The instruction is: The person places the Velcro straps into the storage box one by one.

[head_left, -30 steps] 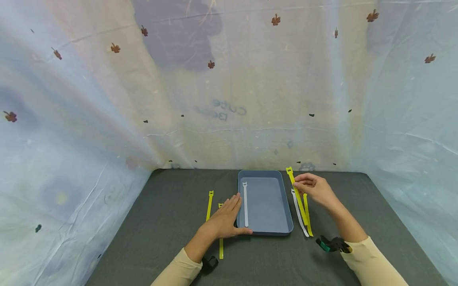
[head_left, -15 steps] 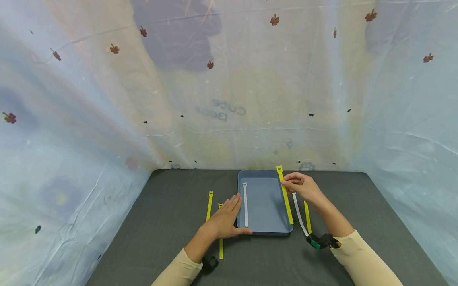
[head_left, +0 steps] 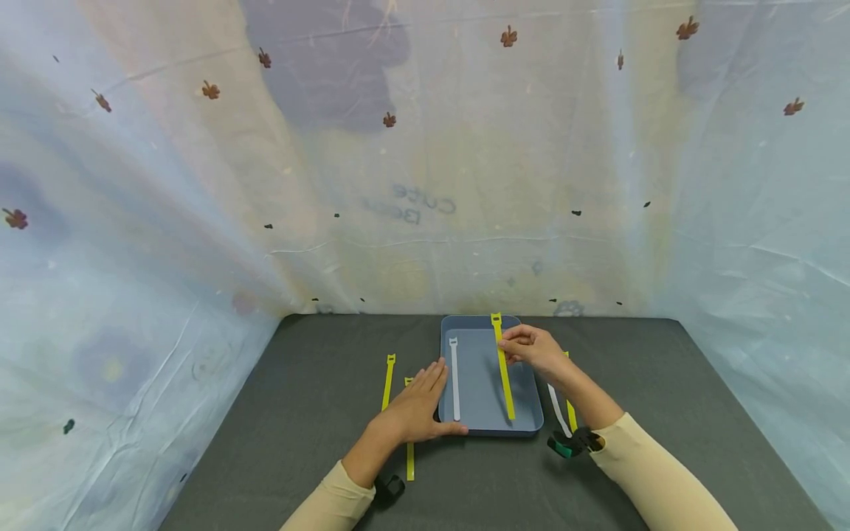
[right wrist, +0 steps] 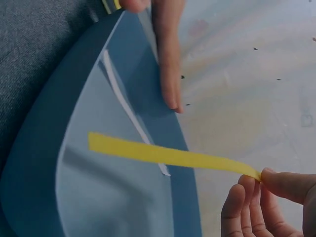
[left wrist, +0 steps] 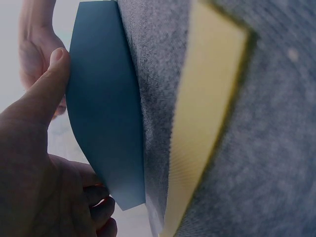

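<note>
A pale, wrinkled plastic sheet (head_left: 491, 169), dotted with brown leaf prints (head_left: 508, 36) and faint mirrored lettering (head_left: 425, 204), hangs behind and beside a dark grey worktop (head_left: 319, 369) in soft light.

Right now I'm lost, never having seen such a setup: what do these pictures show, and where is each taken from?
There's no robot here: these are a person's bare left hand and right hand. The wide picture comes from a camera worn on the head; the two close ones are taken from each wrist. On the dark surface sits a blue-grey tray with a white strap lying in it. Two yellow straps lie to its left, partly hidden; a second white strap and a third yellow strap lie to its right. The left hand touches the tray's left side. The right hand pinches a fourth yellow strap above the tray.
</note>
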`<state>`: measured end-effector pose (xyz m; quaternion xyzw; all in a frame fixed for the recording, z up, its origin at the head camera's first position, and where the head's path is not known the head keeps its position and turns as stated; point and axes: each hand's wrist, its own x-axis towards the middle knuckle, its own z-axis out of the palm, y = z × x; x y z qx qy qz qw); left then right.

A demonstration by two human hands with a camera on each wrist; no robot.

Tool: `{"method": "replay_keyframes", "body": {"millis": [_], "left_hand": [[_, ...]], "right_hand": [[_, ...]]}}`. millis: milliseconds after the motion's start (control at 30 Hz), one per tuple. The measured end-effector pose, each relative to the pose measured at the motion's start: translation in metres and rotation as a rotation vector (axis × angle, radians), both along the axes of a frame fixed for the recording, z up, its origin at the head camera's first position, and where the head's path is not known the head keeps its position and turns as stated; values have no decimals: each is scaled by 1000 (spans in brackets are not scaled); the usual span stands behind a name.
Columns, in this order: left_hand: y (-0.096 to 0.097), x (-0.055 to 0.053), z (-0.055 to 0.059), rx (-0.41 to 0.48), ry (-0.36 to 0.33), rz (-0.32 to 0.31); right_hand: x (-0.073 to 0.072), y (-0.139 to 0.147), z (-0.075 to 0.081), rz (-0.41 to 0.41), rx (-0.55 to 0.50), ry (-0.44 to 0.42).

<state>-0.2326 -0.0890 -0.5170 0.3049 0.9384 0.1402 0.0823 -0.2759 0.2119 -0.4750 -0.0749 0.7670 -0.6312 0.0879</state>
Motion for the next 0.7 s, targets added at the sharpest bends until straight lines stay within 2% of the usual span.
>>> {"method": "replay_keyframes", "body": {"millis": [400, 700], "left_hand": [[-1, 0, -3, 7, 2, -8], [-1, 1, 1, 20, -5, -10]], "right_hand": [[-15, -24, -10, 10, 44, -35], [-23, -34, -15, 42, 66, -52]]}}
